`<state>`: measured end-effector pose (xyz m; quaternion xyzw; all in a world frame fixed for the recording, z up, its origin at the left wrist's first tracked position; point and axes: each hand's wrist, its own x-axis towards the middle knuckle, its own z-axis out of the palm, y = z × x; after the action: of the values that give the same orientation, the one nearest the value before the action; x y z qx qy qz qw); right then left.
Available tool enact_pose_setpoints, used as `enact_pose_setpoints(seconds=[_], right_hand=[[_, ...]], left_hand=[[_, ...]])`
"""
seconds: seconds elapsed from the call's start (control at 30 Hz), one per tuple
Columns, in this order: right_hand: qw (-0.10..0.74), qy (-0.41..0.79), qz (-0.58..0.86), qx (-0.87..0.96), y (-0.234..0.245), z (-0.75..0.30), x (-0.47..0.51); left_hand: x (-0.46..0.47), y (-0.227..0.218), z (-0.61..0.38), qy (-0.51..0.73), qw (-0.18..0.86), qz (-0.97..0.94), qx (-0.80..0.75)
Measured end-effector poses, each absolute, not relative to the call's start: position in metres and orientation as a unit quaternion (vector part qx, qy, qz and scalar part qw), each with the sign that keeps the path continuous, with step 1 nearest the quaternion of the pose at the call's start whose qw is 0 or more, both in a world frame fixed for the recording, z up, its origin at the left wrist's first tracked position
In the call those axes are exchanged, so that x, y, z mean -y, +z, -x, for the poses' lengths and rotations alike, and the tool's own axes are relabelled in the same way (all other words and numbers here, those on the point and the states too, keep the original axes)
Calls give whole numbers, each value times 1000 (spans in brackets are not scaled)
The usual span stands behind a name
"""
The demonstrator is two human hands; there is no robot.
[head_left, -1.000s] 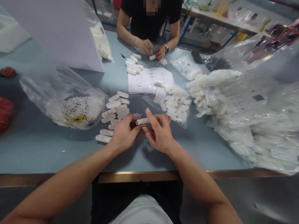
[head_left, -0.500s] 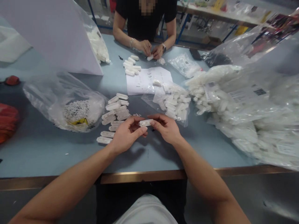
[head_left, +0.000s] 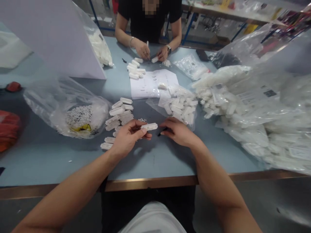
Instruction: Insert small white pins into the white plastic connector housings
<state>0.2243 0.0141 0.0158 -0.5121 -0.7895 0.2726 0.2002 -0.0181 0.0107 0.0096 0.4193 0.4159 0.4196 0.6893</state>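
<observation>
My left hand [head_left: 126, 137] pinches a small white oblong plastic part [head_left: 149, 127] by one end, just above the blue-grey table [head_left: 155, 158]. My right hand [head_left: 178, 132] has drawn away to the right of that part; its fingers are curled over a thin dark stick-like thing [head_left: 162, 131] that pokes out on the left. A pile of the same white parts [head_left: 119, 116] lies just left of my left hand. A few tiny white bits [head_left: 143, 120] lie behind the held part.
A clear bag of small white pieces [head_left: 73, 113] sits at left, an open bag of white parts [head_left: 181, 105] behind my right hand, big full bags [head_left: 255, 110] at right. A paper sheet [head_left: 152, 83] lies mid-table. A person in black [head_left: 148, 19] works opposite. Table's front edge [head_left: 155, 183] is near.
My right hand has let go of the white part and moved right and down. My left hand keeps the part. The person opposite has raised one hand holding a thin white thing.
</observation>
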Motion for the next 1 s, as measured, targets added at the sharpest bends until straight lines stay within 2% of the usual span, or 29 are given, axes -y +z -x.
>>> enact_pose_setpoints(seconds=[0.1, 0.23, 0.33, 0.47, 0.57, 0.67, 0.83, 1.0], right_hand=[[125, 217, 503, 827, 11, -224, -14], [119, 159, 518, 832, 7, -221, -12], [203, 175, 541, 797, 8, -224, -12], [380, 294, 579, 659, 12, -231, -12], [469, 390, 545, 576, 13, -230, -13], [495, 433, 519, 546, 11, -228, -15], [488, 454, 520, 535, 6, -225, -12], [436, 481, 500, 574, 9, -217, -6]], left_hand=[[-12, 11, 16, 422, 692, -415, -414], [-13, 11, 15, 414, 688, -421, -422], [-13, 10, 16, 406, 676, -447, -422], [-11, 13, 19, 336, 642, -526, -445], [-7, 16, 20, 275, 506, -666, -474], [-1, 13, 19, 238, 340, -800, -433], [4, 2, 16, 168, 185, -891, -378], [1, 0, 15, 147, 122, -911, -366]])
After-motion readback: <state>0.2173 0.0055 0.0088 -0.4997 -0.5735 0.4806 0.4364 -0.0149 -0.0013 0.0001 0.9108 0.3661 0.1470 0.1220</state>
